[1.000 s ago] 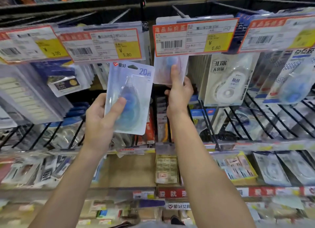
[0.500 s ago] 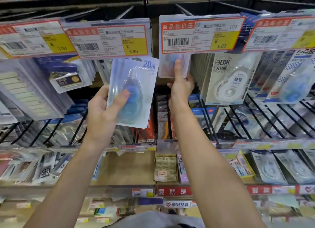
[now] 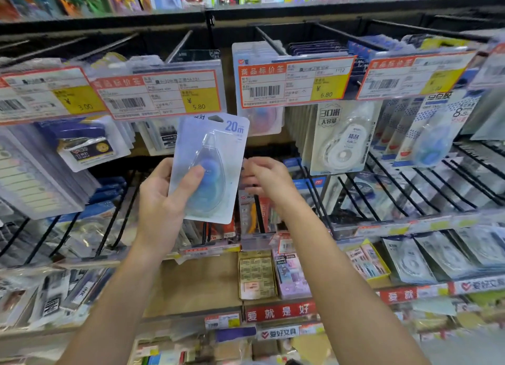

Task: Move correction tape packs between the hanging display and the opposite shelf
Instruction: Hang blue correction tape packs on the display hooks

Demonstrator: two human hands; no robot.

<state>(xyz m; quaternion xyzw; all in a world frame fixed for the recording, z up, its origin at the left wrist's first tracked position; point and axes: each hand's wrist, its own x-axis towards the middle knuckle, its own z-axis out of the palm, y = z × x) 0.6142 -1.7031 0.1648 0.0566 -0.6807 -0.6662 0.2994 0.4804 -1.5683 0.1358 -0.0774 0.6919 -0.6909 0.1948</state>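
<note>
Glossy clear plastic blister on a matt card correction tape pack (image 3: 209,170), below black metal hooks (image 3: 352,38)

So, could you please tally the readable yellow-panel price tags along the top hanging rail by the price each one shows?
3.00 tags: 1, the white tag with a yellow price panel at far left
5.80 tags: 1, the red-edged tag above the held blue 20m correction tape pack
6.80 tags: 1, the red-edged barcode tag right of centre
Total: 3. Tags further right are too blurred to read.
</note>
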